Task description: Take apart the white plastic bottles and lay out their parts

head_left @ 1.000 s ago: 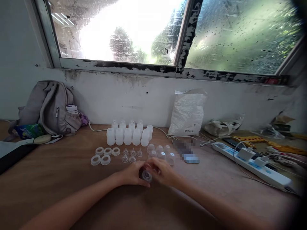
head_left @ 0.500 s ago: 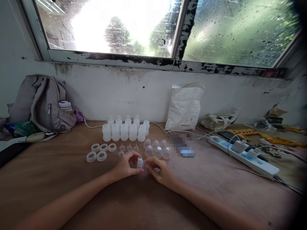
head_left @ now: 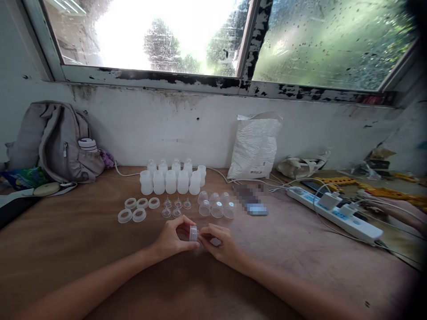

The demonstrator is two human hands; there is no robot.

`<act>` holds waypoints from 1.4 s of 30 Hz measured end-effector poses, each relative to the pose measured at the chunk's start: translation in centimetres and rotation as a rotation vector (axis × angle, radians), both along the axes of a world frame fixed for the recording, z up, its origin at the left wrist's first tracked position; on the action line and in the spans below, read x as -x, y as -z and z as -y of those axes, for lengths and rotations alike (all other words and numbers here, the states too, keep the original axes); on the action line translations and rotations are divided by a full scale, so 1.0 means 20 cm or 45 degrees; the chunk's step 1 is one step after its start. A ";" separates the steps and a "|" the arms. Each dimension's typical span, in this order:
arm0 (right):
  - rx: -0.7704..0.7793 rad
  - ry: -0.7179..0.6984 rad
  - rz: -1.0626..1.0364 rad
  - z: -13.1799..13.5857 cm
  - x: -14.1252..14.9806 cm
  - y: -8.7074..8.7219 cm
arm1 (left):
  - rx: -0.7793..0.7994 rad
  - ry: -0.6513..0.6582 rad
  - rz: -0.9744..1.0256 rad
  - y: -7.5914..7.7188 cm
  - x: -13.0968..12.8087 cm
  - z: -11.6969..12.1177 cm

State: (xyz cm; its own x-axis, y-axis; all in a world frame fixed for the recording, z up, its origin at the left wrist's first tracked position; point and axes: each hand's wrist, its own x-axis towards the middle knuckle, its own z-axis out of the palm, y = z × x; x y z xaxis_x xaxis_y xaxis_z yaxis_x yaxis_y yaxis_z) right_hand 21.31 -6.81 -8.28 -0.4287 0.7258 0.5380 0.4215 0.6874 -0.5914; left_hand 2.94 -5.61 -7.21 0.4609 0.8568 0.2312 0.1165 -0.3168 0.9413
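Between the thumb and fingers of my left hand (head_left: 175,236) is a translucent bottle collar ring (head_left: 193,233), held on edge. My right hand (head_left: 220,241) is closed at the ring's right side, its fingertips pinching the tip of a clear bottle nipple, which they mostly hide. Beyond my left hand stand several clear nipples (head_left: 178,203), and to their left lie several loose collar rings (head_left: 139,215). Several clear dome caps (head_left: 216,210) are grouped beyond my right hand. At the back, frosted white bottles (head_left: 171,182) stand in rows, some topped with clear caps.
A grey backpack (head_left: 60,142) rests at the left by the wall. A white plastic bag (head_left: 253,149) leans on the wall. To the right lie a white power strip (head_left: 333,215) with plugs and cables, and yellow strips (head_left: 383,191). Another person's hand (head_left: 400,213) is at the right edge.
The view has shifted slightly. Both my hands stay together at the ring, and my right fingers now sit closer against it. The other person's hand has come further into view at the right.
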 end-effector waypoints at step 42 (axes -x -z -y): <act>0.696 0.013 -0.516 -0.04 0.04 0.02 | -0.083 -0.188 -0.133 0.00 -0.03 0.00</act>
State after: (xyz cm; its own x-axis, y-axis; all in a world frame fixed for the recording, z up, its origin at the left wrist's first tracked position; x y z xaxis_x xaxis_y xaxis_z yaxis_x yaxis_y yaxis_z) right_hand 20.43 -6.07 -8.58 -0.2622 0.9420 0.2096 0.0987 0.2422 -0.9652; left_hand 3.50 -5.64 -7.19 0.3561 0.9016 0.2458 0.2623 -0.3488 0.8997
